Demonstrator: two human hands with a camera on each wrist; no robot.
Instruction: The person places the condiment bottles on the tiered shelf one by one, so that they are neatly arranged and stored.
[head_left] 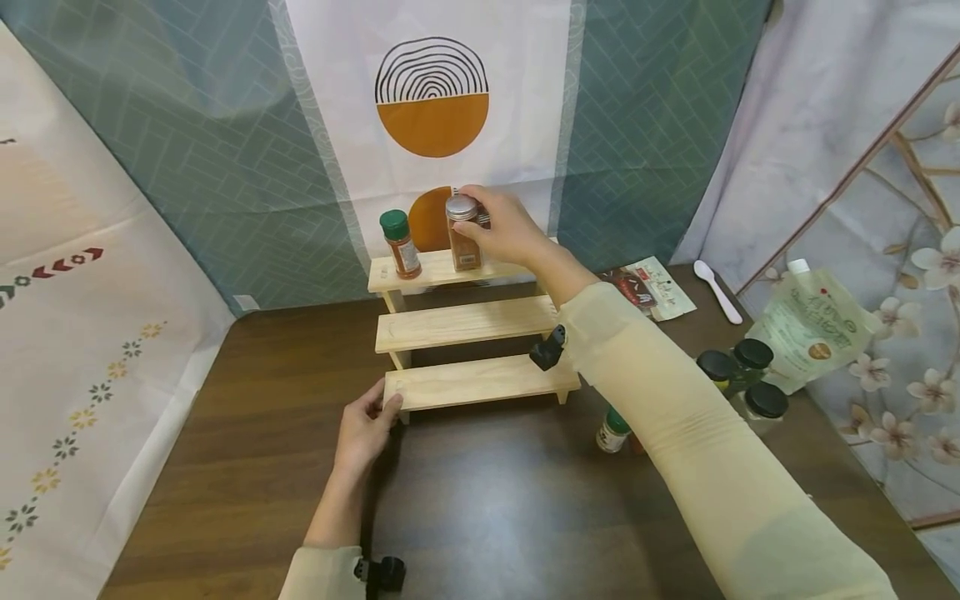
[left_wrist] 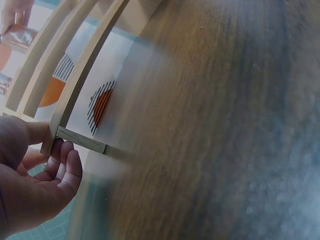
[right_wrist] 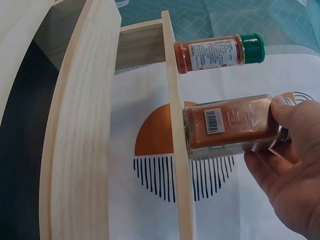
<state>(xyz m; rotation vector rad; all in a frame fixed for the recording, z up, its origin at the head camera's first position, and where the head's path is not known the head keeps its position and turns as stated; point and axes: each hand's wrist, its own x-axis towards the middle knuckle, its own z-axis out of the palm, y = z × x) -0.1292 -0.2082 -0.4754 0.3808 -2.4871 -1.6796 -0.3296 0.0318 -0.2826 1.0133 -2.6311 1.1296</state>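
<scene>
On the top tier of a pale wooden three-tier rack stands a square glass spice jar with a silver lid and reddish-brown powder. My right hand grips it near the lid, thumb on one side; in the right wrist view the jar meets the top board. Left of it on the same tier is a round spice bottle with a green cap. My left hand pinches the left end of the bottom board, thumb above and fingers below.
Right of the rack, a green-capped bottle stands partly behind my right sleeve. Several black-capped jars and a spouted pouch are at the far right. A white spoon and a flat packet lie at the back.
</scene>
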